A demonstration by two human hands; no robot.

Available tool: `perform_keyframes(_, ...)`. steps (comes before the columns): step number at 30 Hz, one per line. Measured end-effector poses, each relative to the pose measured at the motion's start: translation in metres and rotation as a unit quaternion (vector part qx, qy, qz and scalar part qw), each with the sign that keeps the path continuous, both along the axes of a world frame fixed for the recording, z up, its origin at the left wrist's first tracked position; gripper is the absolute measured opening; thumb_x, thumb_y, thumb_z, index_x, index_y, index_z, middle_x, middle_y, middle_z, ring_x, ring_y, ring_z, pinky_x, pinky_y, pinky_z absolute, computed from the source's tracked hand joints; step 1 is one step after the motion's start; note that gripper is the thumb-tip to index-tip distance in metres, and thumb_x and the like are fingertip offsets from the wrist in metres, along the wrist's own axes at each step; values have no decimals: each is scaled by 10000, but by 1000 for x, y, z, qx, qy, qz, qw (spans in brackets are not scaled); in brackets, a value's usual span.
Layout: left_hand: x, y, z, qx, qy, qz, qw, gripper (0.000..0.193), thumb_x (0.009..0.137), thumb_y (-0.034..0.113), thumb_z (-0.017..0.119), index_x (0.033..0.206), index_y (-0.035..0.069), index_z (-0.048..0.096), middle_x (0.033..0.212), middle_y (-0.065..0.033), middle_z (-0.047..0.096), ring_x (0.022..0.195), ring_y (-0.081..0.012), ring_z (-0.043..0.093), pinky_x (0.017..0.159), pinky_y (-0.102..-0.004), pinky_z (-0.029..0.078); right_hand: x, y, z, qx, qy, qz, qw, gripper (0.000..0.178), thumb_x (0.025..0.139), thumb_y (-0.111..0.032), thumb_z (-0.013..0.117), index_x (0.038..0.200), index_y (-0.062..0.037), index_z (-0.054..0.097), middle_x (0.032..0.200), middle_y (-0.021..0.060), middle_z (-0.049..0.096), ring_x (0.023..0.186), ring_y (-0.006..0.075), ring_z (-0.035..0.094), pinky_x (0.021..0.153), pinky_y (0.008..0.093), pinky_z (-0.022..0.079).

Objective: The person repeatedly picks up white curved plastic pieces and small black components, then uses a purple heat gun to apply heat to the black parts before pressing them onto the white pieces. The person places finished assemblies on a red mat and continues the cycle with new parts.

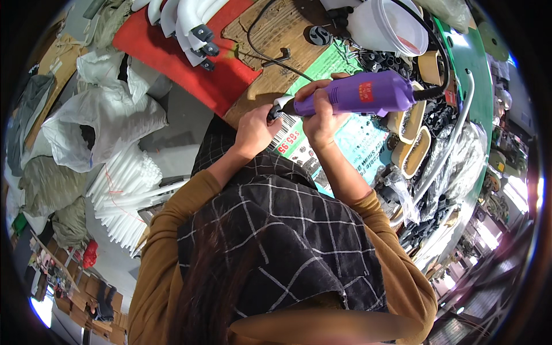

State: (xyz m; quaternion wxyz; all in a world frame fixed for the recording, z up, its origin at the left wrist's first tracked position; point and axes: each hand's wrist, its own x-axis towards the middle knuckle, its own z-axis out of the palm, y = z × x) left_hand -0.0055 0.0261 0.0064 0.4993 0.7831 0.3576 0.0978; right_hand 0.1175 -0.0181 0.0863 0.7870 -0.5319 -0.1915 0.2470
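Power tool, purple, gripped in curled right hand; left hand closed around black part.

Tubes left of power tool, bucket behind

A crumpled white plastic bag lies at left, a white bucket at upper right.

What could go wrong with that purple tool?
The left hand pinches a small black piece close to the tip of the purple tool in the right hand, so a slip might hurt it. The tool's black cord arcs past the white bucket and might snag. A jolt could scatter the loose screws nearby.
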Motion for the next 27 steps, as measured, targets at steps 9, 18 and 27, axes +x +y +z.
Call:
perform_keyframes(9, -9, 16, 1, 64, 65, -51, 994, 348, 782, 322, 669, 971, 32, 630, 885, -151, 633, 852, -321, 606, 748, -411, 479, 73, -7, -6, -395, -197, -55, 896, 573, 732, -208, 723, 1162, -12, 399, 811, 164, 616, 734, 299, 626, 667, 405, 491)
perform_keyframes(18, 103, 77, -14, 271, 33, -19, 962, 218, 736, 198, 732, 849, 70, 597, 905, -103, 561, 903, -321, 540, 769, -416, 438, 84, -23, -82, -534, -424, 55, 729, 678, 650, -119, 755, 1254, -53, 452, 1003, 182, 575, 952, 376, 499, 875, 422, 411)
perform_keyframes(27, 114, 106, -29, -20, -47, 86, 995, 206, 887, 201, 595, 939, 5, 553, 864, -133, 643, 795, -254, 628, 729, -336, 478, 169, -33, -86, -537, -411, -83, 732, 121, 768, -140, 658, 809, -30, 633, 832, 142, 584, 826, 328, 575, 752, 404, 456)
